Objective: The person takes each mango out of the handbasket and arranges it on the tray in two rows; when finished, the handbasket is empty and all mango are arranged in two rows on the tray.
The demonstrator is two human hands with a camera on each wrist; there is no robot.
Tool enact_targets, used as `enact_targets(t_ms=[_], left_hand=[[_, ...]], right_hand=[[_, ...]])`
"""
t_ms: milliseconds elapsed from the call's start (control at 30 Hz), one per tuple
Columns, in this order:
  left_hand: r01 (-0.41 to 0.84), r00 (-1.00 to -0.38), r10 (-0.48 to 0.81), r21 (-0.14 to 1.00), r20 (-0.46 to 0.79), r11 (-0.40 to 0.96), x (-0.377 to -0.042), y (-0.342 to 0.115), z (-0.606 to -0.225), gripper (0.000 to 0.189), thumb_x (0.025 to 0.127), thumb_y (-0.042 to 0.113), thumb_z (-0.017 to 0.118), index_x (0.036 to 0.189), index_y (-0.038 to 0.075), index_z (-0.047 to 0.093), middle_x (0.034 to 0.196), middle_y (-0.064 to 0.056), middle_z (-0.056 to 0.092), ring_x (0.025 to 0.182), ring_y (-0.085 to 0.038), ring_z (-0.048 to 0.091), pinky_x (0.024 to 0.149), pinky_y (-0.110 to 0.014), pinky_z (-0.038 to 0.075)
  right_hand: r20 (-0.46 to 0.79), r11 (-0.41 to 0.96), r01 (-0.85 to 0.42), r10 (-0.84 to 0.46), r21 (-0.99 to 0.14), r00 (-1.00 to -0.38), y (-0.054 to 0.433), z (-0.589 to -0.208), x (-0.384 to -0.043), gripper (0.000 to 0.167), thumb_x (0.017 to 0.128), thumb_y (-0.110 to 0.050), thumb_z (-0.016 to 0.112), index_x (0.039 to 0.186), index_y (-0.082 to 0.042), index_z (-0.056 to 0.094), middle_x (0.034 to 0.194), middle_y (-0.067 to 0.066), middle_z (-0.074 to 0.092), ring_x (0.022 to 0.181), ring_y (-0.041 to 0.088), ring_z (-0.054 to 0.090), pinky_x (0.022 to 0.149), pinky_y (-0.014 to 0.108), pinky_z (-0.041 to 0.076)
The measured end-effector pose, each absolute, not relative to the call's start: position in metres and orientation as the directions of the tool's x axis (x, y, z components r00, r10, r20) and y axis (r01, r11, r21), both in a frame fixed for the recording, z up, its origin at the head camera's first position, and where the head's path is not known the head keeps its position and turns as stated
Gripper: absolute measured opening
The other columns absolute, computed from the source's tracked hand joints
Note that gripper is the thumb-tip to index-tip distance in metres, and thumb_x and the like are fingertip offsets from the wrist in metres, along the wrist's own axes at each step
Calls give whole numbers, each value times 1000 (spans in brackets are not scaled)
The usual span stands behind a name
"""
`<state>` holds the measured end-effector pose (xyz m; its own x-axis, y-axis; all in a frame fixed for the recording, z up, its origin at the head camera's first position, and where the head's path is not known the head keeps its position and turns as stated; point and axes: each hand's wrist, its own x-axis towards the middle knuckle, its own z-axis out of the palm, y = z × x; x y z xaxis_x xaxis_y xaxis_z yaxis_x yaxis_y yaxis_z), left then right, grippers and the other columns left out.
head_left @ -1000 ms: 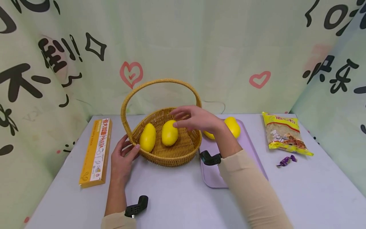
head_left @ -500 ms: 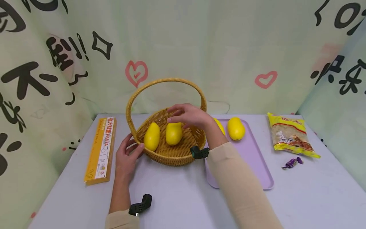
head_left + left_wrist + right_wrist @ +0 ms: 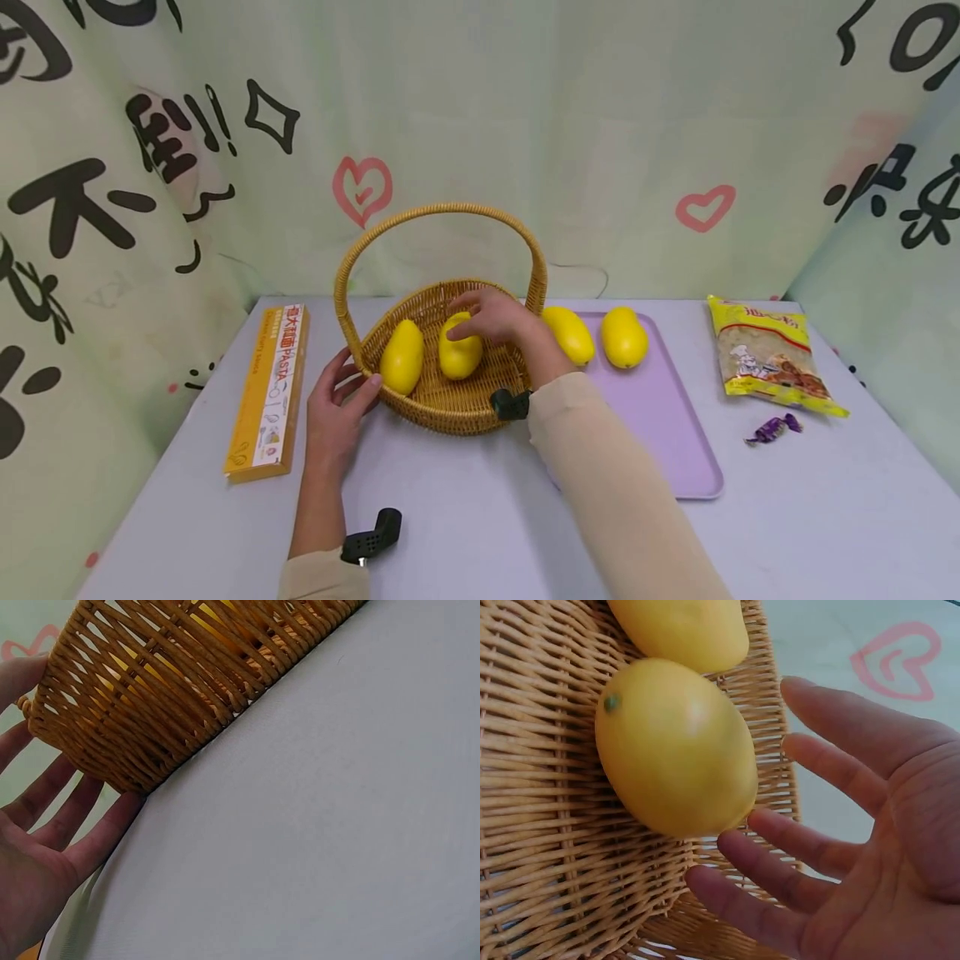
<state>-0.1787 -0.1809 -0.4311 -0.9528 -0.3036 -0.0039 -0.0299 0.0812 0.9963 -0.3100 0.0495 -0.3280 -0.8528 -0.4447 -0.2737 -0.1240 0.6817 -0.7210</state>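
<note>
A woven wicker basket [image 3: 450,421] with a tall arched handle stands on the table, holding two yellow mangoes. My left hand [image 3: 335,425] grips its left side, the thumb at the rim and the other fingers against the outer wall, as the left wrist view shows [image 3: 45,862]. Inside, one mango [image 3: 402,357] lies at the left; the other mango [image 3: 459,358] is nearer the middle. Over that middle mango is my right hand [image 3: 498,317], fingers spread. In the right wrist view, its fingertips are right by the end of the mango [image 3: 675,750], without closing round it.
A lilac tray [image 3: 675,450] right of the basket carries two more mangoes [image 3: 567,335]. An orange pasta box [image 3: 266,392] lies at the left. Far right are a yellow food packet [image 3: 772,354] and a purple wrapped candy [image 3: 774,429]. A printed curtain [image 3: 600,167] hangs behind.
The head view has shifted a little. My right hand has lowered at the middle mango, and its forearm has swung left, uncovering the tray's mangoes. My left hand stays on the basket.
</note>
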Motion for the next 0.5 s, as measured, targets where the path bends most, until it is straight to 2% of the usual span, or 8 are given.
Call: enact_targets(t_ms=[67,133,233,300,333,400,500], left_hand=[[-30,-953,-302,996,-5,80,-178,-181,-431,71,97,32,74,159,31,40,147,-9,50,135,-25,53,85,-7,54],[-31,-953,-302,996,-6,79,-178,-181,-430,71,97,33,74,159,31,40,147,-9,50,135,-25,53,85,-8,54],[-33,-952,-305,997,-9,76,-177,-181,-430,71,97,33,74,159,32,40,147,-8,50,135,-24,53,85,-7,54],[-33,-952,-305,997,-9,72,-178,-182,-431,71,97,33,74,159,32,40,147,-9,50,135,-24,53,86,-7,54],[-33,-952,-305,997,-10,72,-178,-182,-431,71,97,33,74,159,32,40,147,-9,50,135,-24,53,86,-7,54],[-30,-953,-303,997,-8,69,-179,-182,-432,71,97,32,74,159,31,41,147,-9,50,135,-25,53,86,-7,54],[-33,-953,-304,997,-10,70,-180,-183,-433,70,96,32,75,158,31,41,146,-9,50,134,-24,54,85,-8,54]], right_hand=[[-285,700,-114,-427,-705,-858,46,-330,-310,55,95,-26,75,146,-17,59,143,21,54,55,14,34,59,29,42],[-288,719,-112,-410,-686,-865,43,-330,-310,56,94,-27,76,146,-17,59,142,18,55,61,13,39,62,29,45],[-301,756,-119,-394,-644,-869,38,-331,-309,57,94,-28,77,147,-18,59,146,14,54,91,19,55,79,33,55],[-322,770,-115,-391,-628,-862,36,-332,-308,56,94,-25,76,147,-19,59,153,11,50,114,24,54,93,39,56],[-332,775,-112,-391,-622,-858,36,-332,-308,56,94,-24,76,147,-19,59,155,10,49,118,27,54,97,41,56],[-343,782,-114,-393,-612,-853,36,-334,-308,55,94,-21,76,147,-20,60,157,9,48,121,28,54,100,41,55],[-338,781,-121,-397,-613,-853,37,-336,-309,54,93,-18,76,145,-21,61,155,10,49,117,27,55,96,40,57]])
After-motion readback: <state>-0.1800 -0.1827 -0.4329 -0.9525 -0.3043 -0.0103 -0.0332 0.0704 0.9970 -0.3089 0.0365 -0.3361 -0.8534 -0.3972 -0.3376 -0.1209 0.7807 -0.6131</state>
